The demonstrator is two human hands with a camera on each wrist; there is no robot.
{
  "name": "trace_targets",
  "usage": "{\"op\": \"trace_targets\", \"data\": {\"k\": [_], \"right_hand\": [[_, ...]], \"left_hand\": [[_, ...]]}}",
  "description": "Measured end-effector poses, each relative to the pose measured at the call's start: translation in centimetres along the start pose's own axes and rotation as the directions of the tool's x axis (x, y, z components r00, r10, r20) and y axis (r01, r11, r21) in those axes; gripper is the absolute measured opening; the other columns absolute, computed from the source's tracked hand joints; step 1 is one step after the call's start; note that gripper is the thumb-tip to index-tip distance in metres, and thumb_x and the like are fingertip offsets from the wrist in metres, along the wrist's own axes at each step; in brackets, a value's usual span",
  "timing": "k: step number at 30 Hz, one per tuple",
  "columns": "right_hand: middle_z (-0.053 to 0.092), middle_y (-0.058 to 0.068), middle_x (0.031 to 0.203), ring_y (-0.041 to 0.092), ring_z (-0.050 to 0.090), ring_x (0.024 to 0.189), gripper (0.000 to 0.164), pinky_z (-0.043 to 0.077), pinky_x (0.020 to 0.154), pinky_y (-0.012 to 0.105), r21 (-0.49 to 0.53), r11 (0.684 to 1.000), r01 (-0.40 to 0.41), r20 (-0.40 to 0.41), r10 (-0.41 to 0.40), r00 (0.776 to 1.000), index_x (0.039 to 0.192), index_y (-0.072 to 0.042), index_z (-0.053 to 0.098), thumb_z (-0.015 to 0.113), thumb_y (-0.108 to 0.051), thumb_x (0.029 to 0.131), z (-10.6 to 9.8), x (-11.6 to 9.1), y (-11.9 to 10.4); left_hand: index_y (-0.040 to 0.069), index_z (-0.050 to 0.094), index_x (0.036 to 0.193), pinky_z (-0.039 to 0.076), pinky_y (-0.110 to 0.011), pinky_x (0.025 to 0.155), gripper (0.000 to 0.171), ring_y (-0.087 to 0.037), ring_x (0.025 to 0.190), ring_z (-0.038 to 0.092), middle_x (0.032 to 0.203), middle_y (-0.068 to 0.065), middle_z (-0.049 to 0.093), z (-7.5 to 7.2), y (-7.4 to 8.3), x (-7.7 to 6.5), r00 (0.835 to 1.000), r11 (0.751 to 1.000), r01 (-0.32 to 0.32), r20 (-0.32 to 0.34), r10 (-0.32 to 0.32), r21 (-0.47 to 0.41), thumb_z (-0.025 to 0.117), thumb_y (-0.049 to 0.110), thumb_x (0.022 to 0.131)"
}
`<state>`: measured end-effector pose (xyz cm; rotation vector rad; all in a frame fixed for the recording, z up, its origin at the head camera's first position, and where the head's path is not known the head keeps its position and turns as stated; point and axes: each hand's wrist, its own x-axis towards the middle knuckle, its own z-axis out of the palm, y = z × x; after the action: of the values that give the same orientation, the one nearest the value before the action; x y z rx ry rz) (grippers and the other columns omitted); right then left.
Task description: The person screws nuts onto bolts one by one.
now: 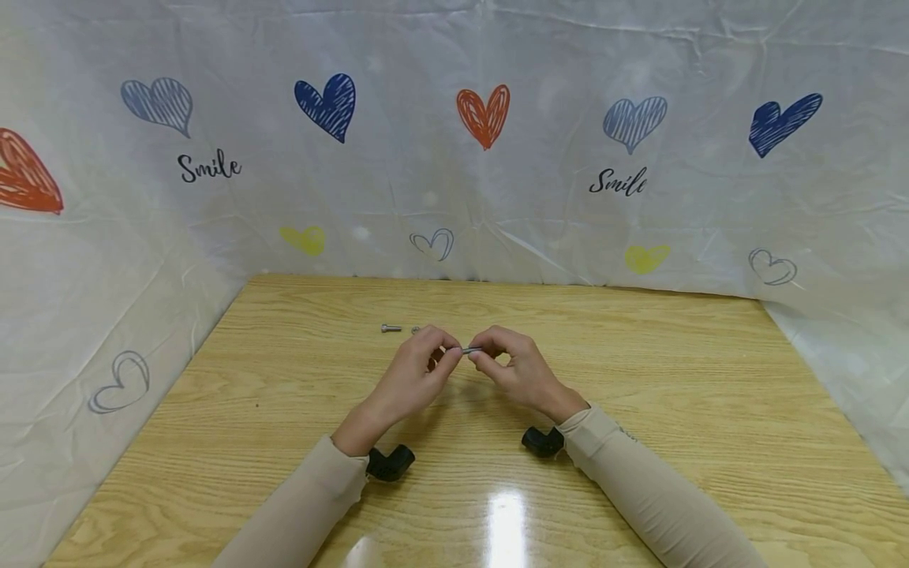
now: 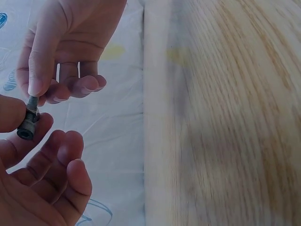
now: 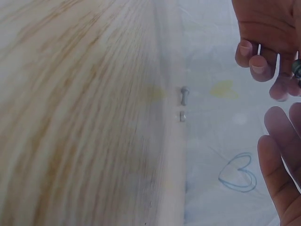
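Near the middle of the table in the head view, both hands meet at a small dark metal socket-head bolt (image 1: 466, 350). My left hand (image 1: 414, 371) pinches its head end between thumb and index finger. My right hand (image 1: 521, 369) has thumb and fingertips on the other end. In the left wrist view the bolt (image 2: 29, 120) shows its round hollow head toward the camera, its threads running up to the right hand's fingertips. Part of the shank is hidden by fingers, and whether a nut sits on it I cannot tell.
A second silver bolt (image 1: 390, 328) lies on the wooden table (image 1: 284, 457) behind the left hand. Beside it is a small nut (image 1: 415, 330), partly covered by that hand in the head view. A white cloth with printed hearts (image 1: 483, 189) surrounds the back and sides.
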<state>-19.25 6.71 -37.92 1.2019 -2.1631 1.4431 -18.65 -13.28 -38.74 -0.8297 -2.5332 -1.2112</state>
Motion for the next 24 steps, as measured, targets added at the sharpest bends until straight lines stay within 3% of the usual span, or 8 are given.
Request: {"op": "trace_targets", "data": {"k": [10,16,20,24], "right_hand": [[0.064,0.011,0.088,0.02,0.061,0.074,0.008,0.052,0.068,0.038,0.001,1.0,-0.012,0.0,0.012,1.0,0.097,0.001,0.064,0.06,0.006,0.091,0.01,-0.02,-0.12],[0.064,0.011,0.088,0.019,0.06,0.073,0.008,0.052,0.068,0.038,0.0,1.0,-0.013,-0.002,0.013,1.0,0.096,0.001,0.064,0.061,0.006,0.09,0.04,-0.04,-0.12],[0.064,0.011,0.088,0.018,0.06,0.073,0.008,0.052,0.067,0.038,0.003,1.0,-0.009,-0.003,0.009,1.0,0.096,0.001,0.063,0.061,0.006,0.09,0.04,-0.02,-0.08],[0.064,0.012,0.087,0.019,0.06,0.073,0.008,0.052,0.067,0.039,0.006,1.0,0.0,-0.003,0.0,1.0,0.096,0.001,0.063,0.061,0.006,0.09,0.04,-0.01,-0.02]], "left_hand": [[0.011,0.061,0.104,0.047,-0.031,0.067,0.018,-0.015,0.077,0.051,0.098,0.0,0.056,-0.06,0.12,-0.07,0.999,0.999,0.048,0.015,-0.047,-0.009,0.054,0.027,0.099],[0.01,0.054,0.108,0.046,-0.029,0.062,0.022,-0.015,0.075,0.055,0.1,-0.002,0.055,-0.1,0.16,-0.01,1.0,1.0,-0.001,0.003,0.001,-0.012,0.066,0.019,0.092],[0.01,0.055,0.102,0.045,-0.029,0.061,0.015,-0.016,0.073,0.055,0.096,-0.001,0.055,-0.06,0.11,0.1,0.999,0.999,-0.034,0.0,0.034,0.002,0.066,0.01,0.092],[0.011,0.057,0.1,0.045,-0.031,0.063,0.007,-0.014,0.074,0.052,0.095,0.0,0.055,-0.05,0.1,0.09,1.0,1.0,-0.018,0.012,0.018,0.006,0.061,0.014,0.095]]}}
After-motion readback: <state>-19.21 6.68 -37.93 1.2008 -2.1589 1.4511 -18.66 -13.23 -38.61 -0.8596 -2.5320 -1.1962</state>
